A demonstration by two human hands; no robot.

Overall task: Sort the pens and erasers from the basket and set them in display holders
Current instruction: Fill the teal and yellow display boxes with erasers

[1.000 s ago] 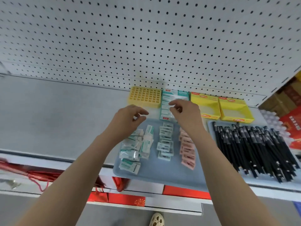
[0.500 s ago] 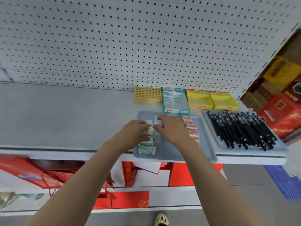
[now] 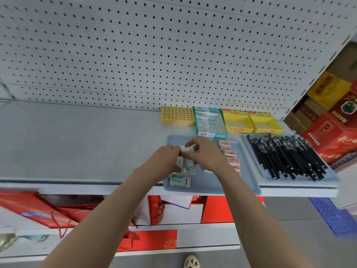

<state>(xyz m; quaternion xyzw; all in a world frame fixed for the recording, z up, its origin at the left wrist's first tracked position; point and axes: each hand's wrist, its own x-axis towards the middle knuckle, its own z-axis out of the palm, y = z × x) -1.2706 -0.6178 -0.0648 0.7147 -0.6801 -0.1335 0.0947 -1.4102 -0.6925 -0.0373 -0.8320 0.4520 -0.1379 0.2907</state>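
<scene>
A blue-grey tray (image 3: 249, 182) on the shelf holds a heap of teal-and-white erasers (image 3: 179, 179) and a column of pink erasers (image 3: 230, 154). My left hand (image 3: 167, 159) and my right hand (image 3: 204, 154) meet over the heap, and both pinch a teal-and-white eraser (image 3: 187, 148) between them. Behind the tray stands a teal display box (image 3: 210, 123) partly filled with the same erasers. A second tray (image 3: 332, 177) to the right carries several black pens (image 3: 286, 155). A yellow pen holder with a grid of holes (image 3: 177, 115) stands at the back.
Two empty yellow display boxes (image 3: 237, 120) (image 3: 265, 122) stand right of the teal box. The pegboard wall (image 3: 154, 55) backs the grey shelf (image 3: 77, 142). Red boxes (image 3: 332, 132) are stacked at the right, red bags (image 3: 38, 209) lie on the lower shelf.
Both hands came back from the teal display box down to the eraser heap and took hold of an eraser. The view pulled back and shifted left.
</scene>
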